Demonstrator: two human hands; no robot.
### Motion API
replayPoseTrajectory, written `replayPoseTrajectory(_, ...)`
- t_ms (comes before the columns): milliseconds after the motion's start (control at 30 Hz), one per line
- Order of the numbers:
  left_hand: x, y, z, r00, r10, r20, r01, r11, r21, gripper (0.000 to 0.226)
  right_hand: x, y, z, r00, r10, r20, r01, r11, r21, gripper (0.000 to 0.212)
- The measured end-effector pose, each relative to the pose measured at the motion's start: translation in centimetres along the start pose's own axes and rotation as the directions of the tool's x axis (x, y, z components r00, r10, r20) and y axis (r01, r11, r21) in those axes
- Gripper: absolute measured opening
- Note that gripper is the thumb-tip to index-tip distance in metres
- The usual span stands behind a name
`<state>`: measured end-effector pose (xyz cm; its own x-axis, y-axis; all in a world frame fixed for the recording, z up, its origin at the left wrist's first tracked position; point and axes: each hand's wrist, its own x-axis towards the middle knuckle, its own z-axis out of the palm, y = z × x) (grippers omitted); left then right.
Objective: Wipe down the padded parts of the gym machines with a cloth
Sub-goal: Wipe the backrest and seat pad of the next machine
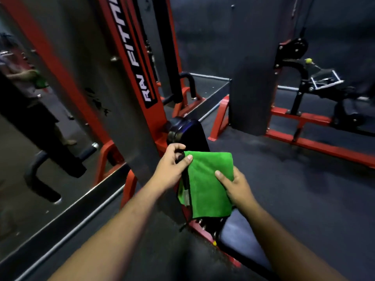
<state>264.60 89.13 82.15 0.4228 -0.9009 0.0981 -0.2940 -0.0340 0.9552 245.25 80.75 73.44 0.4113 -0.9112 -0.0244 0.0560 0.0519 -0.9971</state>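
Note:
A folded green cloth hangs between both hands in the centre of the view. My left hand pinches its top left corner with thumb and fingers. My right hand grips its right edge, thumb on the front. Behind the cloth rises a dark padded backrest on a red machine frame. The black padded seat lies below the cloth, partly hidden by my right forearm.
A wall mirror on the left reflects a person and black handles. A grey pillar stands ahead on the right. Behind it sits another red and black machine. Dark rubber floor spreads to the right.

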Motion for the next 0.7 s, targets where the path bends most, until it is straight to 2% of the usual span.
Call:
replayPoseTrajectory(67, 2.9, -0.4, -1.9, 0.998, 0.059, 0.004, -0.060, 0.996, 0.065, 0.033, 1.4, -0.7, 3.0, 0.980, -0.070, -0.188, 0.056, 0.995, -0.077, 0.024)
replayPoseTrajectory(133, 5.8, -0.5, -3.9, 0.991, 0.125, -0.040, -0.118, 0.982, 0.150, 0.032, 3.2, -1.9, 5.9, 0.932, -0.172, -0.320, 0.118, 0.976, -0.181, 0.032)
replayPoseTrajectory(233, 11.0, 0.0, -6.5, 0.983, 0.165, -0.081, -0.144, 0.966, 0.214, 0.034, 6.7, -3.4, 10.8, 0.804, -0.360, -0.474, 0.120, 0.878, -0.463, 0.065)
replayPoseTrajectory(267, 12.6, 0.2, -6.9, 0.983, 0.168, -0.072, -0.147, 0.961, 0.233, 0.034, 7.6, -3.9, 12.4, 0.813, -0.377, -0.444, 0.110, 0.848, -0.519, 0.075)
replayPoseTrajectory(300, 13.7, 0.5, -7.1, 0.986, 0.158, -0.059, -0.139, 0.959, 0.247, 0.034, 8.2, -4.2, 14.1, 0.855, -0.370, -0.363, 0.117, 0.820, -0.561, 0.081)
replayPoseTrajectory(367, 16.0, 0.5, -7.3, 0.989, 0.150, 0.003, -0.146, 0.954, 0.261, 0.030, 9.0, -3.8, 17.4, 0.918, -0.334, -0.214, 0.142, 0.781, -0.609, 0.079)
replayPoseTrajectory(467, 17.2, -0.5, -7.8, 0.980, 0.182, 0.074, -0.195, 0.953, 0.234, 0.032, 10.3, -2.8, 18.9, 0.900, -0.331, -0.283, 0.132, 0.826, -0.548, 0.073)
replayPoseTrajectory(533, 17.2, -1.0, -7.8, 0.967, 0.203, 0.157, -0.232, 0.951, 0.204, 0.053, 12.0, -3.3, 17.6, 0.897, -0.319, -0.306, 0.129, 0.852, -0.508, 0.069)
replayPoseTrajectory(600, 16.9, -1.5, -7.0, 0.945, 0.189, 0.267, -0.260, 0.929, 0.263, 0.071, 13.7, -3.4, 15.8, 0.905, -0.300, -0.300, 0.151, 0.888, -0.433, 0.065)
replayPoseTrajectory(633, 16.8, -1.4, -6.9, 0.930, 0.186, 0.316, -0.293, 0.895, 0.335, 0.077, 14.2, -3.7, 15.3, 0.902, -0.327, -0.282, 0.192, 0.889, -0.415, 0.061)
replayPoseTrajectory(700, 17.0, -1.6, -5.6, 0.880, 0.154, 0.450, -0.405, 0.738, 0.540, 0.086, 14.6, -1.1, 14.3, 0.893, -0.317, -0.320, 0.200, 0.916, -0.348, 0.057)
